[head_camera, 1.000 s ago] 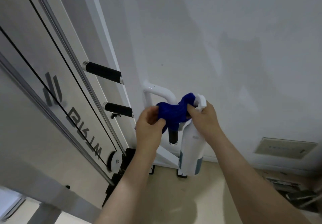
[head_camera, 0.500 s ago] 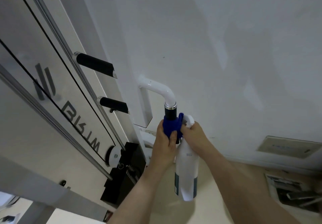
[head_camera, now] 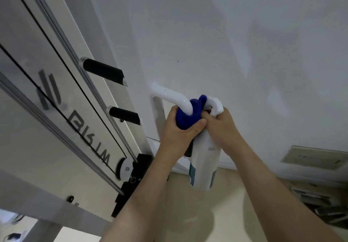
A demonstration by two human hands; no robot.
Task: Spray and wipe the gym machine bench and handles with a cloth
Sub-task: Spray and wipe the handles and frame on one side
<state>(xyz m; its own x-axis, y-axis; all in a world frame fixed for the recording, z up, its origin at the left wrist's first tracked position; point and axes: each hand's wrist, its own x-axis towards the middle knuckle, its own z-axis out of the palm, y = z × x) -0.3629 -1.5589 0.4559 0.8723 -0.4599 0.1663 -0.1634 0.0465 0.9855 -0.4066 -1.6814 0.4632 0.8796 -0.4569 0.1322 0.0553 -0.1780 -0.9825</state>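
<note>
The blue cloth (head_camera: 185, 118), at centre frame, was bunched around the grip below the curved white handle (head_camera: 172, 96); soft and limp, it looked best clamped in a full fist. The left hand (head_camera: 178, 136) was closed around it. The right hand (head_camera: 222, 126) gripped the neck of the hanging white spray bottle (head_camera: 204, 164), rigid and probably light.

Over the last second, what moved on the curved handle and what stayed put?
The left hand slid the blue cloth down the black grip, then back up to the bend of the white curved handle. The right hand kept hold of the spray bottle throughout, hanging beside the cloth. The two black pegs on the frame are untouched.
</note>
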